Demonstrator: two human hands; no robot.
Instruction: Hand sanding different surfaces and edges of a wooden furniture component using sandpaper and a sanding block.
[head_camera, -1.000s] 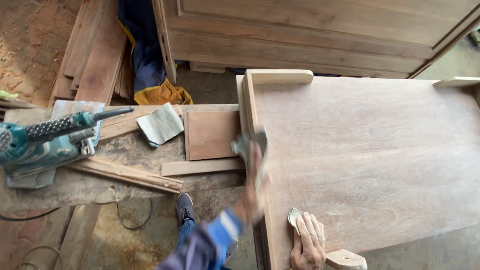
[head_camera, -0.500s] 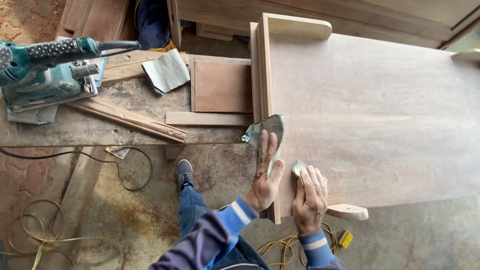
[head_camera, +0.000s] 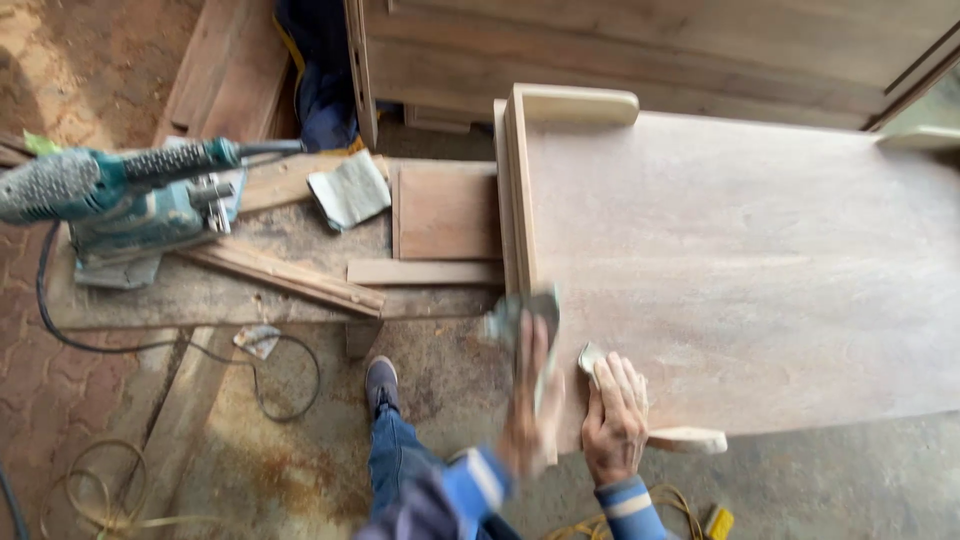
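Note:
A large wooden panel (head_camera: 740, 260) with a raised edge strip (head_camera: 517, 190) lies flat in front of me. My left hand (head_camera: 530, 400), blurred by motion, presses a grey sheet of sandpaper (head_camera: 520, 312) against the strip near the panel's near left corner. Just to the right, my right hand (head_camera: 615, 420) lies flat on the panel, with a small folded piece of sandpaper (head_camera: 590, 358) under its fingertips. A rounded wooden lug (head_camera: 690, 439) sticks out of the near edge beside that hand.
A teal electric sander (head_camera: 130, 200) with its cord (head_camera: 60, 320) rests on a rough bench (head_camera: 200, 295) at left, along with a spare sandpaper sheet (head_camera: 348, 190), a square board (head_camera: 447, 212) and wood strips (head_camera: 285, 275). A wooden cabinet (head_camera: 620, 50) stands behind. My shoe (head_camera: 381, 385) is on the floor.
My left hand slid the sandpaper back and forth along the edge strip and is now nearer to me. The right hand stayed pressed on the panel. The camera view shifted.

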